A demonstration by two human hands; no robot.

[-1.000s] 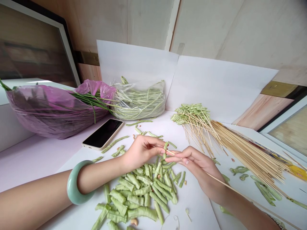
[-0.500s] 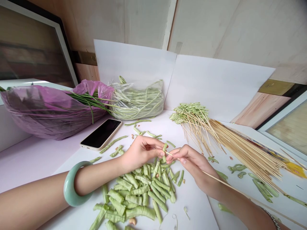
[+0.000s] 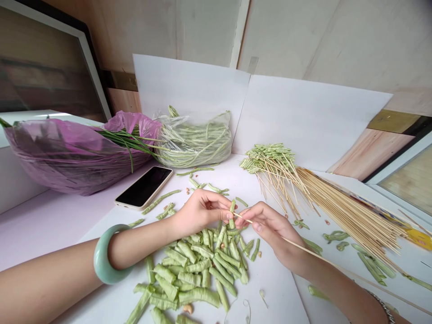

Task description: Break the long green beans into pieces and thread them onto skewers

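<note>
My left hand (image 3: pixel 202 212) pinches a short piece of green long bean (image 3: pixel 231 214) upright between its fingertips. My right hand (image 3: pixel 270 234) is shut on a thin bamboo skewer (image 3: pixel 286 240), whose tip reaches that bean piece. Below both hands lies a heap of cut green bean pieces (image 3: pixel 199 270) on white paper (image 3: pixel 270 297). A pale green jade bangle (image 3: pixel 103 254) circles my left wrist. A metal bracelet (image 3: pixel 383 306) shows on my right wrist. Where the skewer tip meets the bean is partly hidden by my fingers.
Further back stand a clear bag of long beans (image 3: pixel 194 141) and a purple bag holding chives (image 3: pixel 67 155). A phone (image 3: pixel 143 188) lies face up. At right are a fan of bamboo skewers (image 3: pixel 351 216), with beans threaded on their tips (image 3: pixel 266 155), and scattered bean pieces (image 3: pixel 371 265).
My right hand has shifted slightly to the right with the skewer. My left hand keeps the same bean piece, and the view has moved only a little.
</note>
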